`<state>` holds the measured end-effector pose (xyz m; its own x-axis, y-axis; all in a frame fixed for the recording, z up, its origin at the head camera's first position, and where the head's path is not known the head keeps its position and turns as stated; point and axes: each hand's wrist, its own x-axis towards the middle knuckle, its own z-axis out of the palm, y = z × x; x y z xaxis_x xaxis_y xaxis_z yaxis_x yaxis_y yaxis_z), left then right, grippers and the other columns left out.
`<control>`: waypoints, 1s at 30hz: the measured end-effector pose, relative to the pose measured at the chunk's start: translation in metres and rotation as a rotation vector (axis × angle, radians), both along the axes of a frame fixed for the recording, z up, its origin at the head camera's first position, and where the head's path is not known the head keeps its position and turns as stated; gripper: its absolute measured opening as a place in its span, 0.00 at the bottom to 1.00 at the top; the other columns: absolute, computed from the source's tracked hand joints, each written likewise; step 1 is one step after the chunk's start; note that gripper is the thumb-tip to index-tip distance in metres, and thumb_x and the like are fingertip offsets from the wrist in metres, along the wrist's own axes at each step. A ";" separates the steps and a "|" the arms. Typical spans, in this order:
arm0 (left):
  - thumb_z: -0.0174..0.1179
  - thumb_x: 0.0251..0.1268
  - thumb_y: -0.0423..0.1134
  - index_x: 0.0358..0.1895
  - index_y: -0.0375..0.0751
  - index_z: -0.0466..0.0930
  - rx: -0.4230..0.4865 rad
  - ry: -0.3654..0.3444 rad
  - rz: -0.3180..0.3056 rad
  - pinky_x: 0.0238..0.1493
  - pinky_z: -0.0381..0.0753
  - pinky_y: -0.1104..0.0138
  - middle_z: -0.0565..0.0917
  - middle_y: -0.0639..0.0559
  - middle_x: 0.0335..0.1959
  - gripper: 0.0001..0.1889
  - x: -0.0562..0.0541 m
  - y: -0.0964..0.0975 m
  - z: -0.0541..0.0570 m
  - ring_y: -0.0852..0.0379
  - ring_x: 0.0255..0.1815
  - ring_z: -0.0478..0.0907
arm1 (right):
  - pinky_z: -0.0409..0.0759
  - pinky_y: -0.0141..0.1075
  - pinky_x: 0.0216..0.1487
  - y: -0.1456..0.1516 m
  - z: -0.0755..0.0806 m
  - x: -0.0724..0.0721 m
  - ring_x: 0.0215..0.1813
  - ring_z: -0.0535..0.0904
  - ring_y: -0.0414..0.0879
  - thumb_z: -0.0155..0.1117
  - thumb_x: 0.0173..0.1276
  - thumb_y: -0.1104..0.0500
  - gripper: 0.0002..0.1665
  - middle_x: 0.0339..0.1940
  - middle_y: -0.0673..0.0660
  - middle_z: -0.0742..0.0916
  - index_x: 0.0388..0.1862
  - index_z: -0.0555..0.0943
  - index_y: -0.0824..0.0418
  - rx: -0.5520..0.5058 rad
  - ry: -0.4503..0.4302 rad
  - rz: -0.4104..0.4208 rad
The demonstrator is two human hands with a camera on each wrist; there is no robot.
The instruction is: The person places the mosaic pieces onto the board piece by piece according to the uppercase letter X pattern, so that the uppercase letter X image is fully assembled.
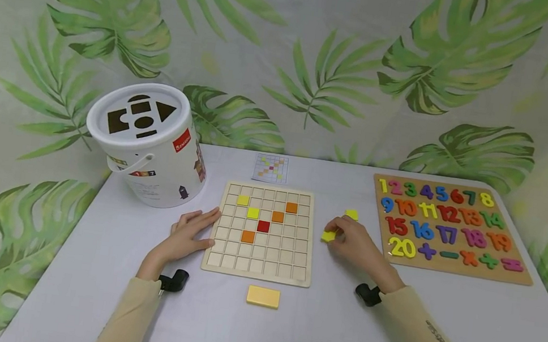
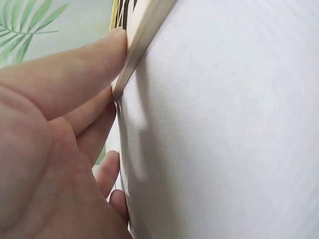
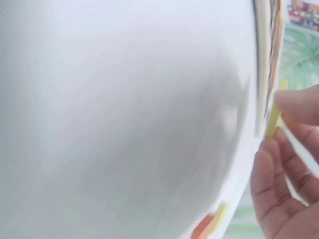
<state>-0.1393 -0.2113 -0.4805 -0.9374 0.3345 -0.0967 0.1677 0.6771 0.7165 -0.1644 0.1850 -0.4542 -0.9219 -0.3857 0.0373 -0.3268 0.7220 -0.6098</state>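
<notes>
A wooden grid board [image 1: 283,263] lies in the middle of the table in the head view. On it sit two yellow tiles [image 1: 253,213], one red tile [image 1: 263,226] and three orange tiles [image 1: 277,216]. My left hand [image 1: 190,236] touches the board's left edge with extended fingers; in the left wrist view the thumb [image 2: 75,74] meets the rim. Right of the board, my right hand [image 1: 355,242] pinches a yellow tile [image 1: 328,236] between thumb and fingers, also seen in the right wrist view. Another yellow tile [image 1: 351,214] lies just beyond that hand.
A small pattern card [image 1: 271,169] lies behind the board, and a pale yellow block [image 1: 263,297] in front of it. At the back left stands a white bucket [image 1: 160,180] with shape holes in its lid. A number puzzle board [image 1: 452,265] lies to the right.
</notes>
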 end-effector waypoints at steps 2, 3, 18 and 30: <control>0.62 0.62 0.37 0.73 0.42 0.58 -0.001 -0.001 0.002 0.60 0.42 0.43 0.54 0.51 0.76 0.36 0.000 0.000 0.000 0.40 0.73 0.41 | 0.77 0.41 0.42 -0.010 0.001 -0.001 0.41 0.76 0.50 0.69 0.54 0.72 0.14 0.38 0.54 0.81 0.39 0.80 0.64 -0.035 0.001 0.032; 0.62 0.62 0.37 0.73 0.42 0.58 -0.003 -0.001 0.002 0.60 0.42 0.43 0.54 0.51 0.76 0.36 0.000 0.000 -0.001 0.40 0.73 0.41 | 0.77 0.41 0.42 -0.016 0.002 -0.001 0.41 0.75 0.49 0.69 0.54 0.72 0.14 0.38 0.54 0.81 0.40 0.80 0.64 -0.051 -0.007 0.049; 0.62 0.63 0.37 0.74 0.42 0.58 -0.008 -0.009 0.003 0.62 0.40 0.43 0.54 0.52 0.76 0.36 -0.001 0.000 -0.002 0.41 0.73 0.40 | 0.75 0.37 0.45 -0.095 0.001 0.004 0.40 0.73 0.44 0.63 0.55 0.73 0.15 0.38 0.50 0.81 0.42 0.82 0.63 0.038 -0.030 0.243; 0.62 0.63 0.38 0.74 0.43 0.58 -0.007 -0.007 0.002 0.61 0.41 0.43 0.54 0.52 0.76 0.36 -0.001 0.000 -0.002 0.41 0.73 0.40 | 0.74 0.39 0.52 -0.100 0.002 0.005 0.48 0.75 0.46 0.65 0.57 0.72 0.15 0.42 0.51 0.82 0.43 0.85 0.61 0.122 0.021 0.248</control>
<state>-0.1401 -0.2113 -0.4822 -0.9375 0.3315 -0.1054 0.1613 0.6828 0.7126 -0.1593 0.0853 -0.4521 -0.7985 -0.6020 -0.0053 -0.5141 0.6865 -0.5142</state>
